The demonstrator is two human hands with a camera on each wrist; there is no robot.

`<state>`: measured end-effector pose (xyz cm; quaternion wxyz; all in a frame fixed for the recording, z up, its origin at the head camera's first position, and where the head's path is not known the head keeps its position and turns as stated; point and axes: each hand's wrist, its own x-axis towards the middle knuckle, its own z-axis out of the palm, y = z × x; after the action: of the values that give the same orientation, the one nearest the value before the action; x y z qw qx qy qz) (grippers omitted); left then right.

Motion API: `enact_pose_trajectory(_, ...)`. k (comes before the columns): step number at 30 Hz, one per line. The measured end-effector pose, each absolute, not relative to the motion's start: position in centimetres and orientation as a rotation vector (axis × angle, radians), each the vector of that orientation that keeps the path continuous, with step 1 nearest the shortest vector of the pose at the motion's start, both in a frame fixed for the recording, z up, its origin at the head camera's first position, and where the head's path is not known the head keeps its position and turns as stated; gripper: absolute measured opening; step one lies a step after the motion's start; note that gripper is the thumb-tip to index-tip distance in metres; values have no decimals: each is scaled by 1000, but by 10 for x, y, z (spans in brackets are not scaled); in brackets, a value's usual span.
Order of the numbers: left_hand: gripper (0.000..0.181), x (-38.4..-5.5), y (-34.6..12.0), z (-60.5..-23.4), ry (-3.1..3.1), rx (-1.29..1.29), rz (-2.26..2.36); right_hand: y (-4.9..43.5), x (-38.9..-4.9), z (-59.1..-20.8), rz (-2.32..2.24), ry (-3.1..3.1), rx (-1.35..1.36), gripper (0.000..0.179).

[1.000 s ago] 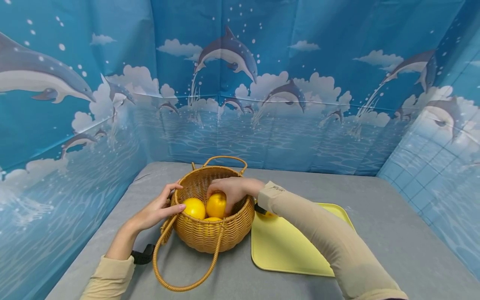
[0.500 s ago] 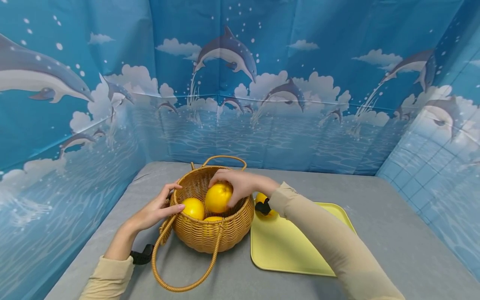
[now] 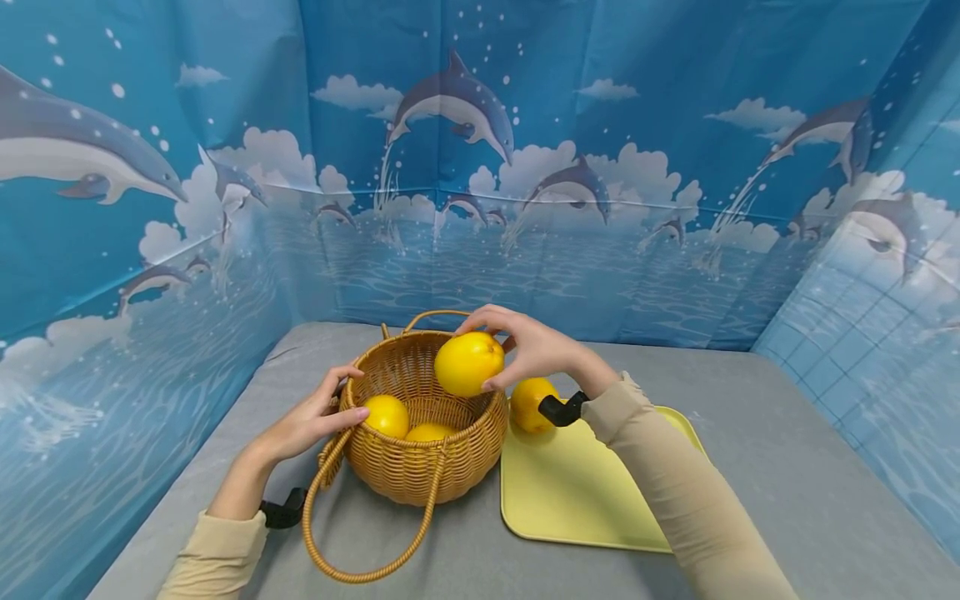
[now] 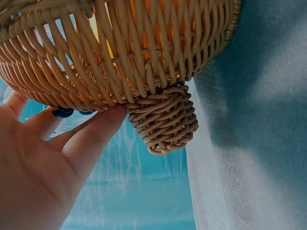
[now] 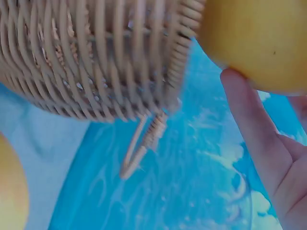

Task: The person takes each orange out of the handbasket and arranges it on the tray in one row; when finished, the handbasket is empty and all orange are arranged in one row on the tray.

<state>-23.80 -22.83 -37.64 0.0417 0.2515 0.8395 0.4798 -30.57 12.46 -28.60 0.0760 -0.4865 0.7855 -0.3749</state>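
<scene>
My right hand grips a smooth, rounded yellow fruit above the right side of the basket opening. A small stem mark shows on its skin. In the right wrist view, fingertips press against this fruit beside the basket rim. On the left, my left hand holds the rim of the wicker basket, thumb and index finger lapping over its edge. From the left wrist view, this hand lies against the woven wall. Inside the basket are a yellow fruit and another one, partly hidden by the rim.
A yellow tray lies right of the basket, with one yellow fruit at its back left corner, partly behind the wrist camera. One basket handle hangs forward over the grey table. A dolphin-printed curtain surrounds the table.
My right hand has lifted the yellow fruit from inside the basket, upward and to the right, turning it. The left hand has stayed at the rim. The fruit on the tray has come into fuller view.
</scene>
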Motion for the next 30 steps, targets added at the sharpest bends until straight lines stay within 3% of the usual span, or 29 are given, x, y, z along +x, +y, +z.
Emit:
enact_pose_trajectory(12, 50, -238, -229, -376, 2554, 775, 1469, 184, -286, -302, -1295, 2556, -1308, 63)
enact_pose_trajectory(30, 52, -237, -229, -375, 2564, 745, 1464, 262, -275, -361, -1603, 2527, -996, 59)
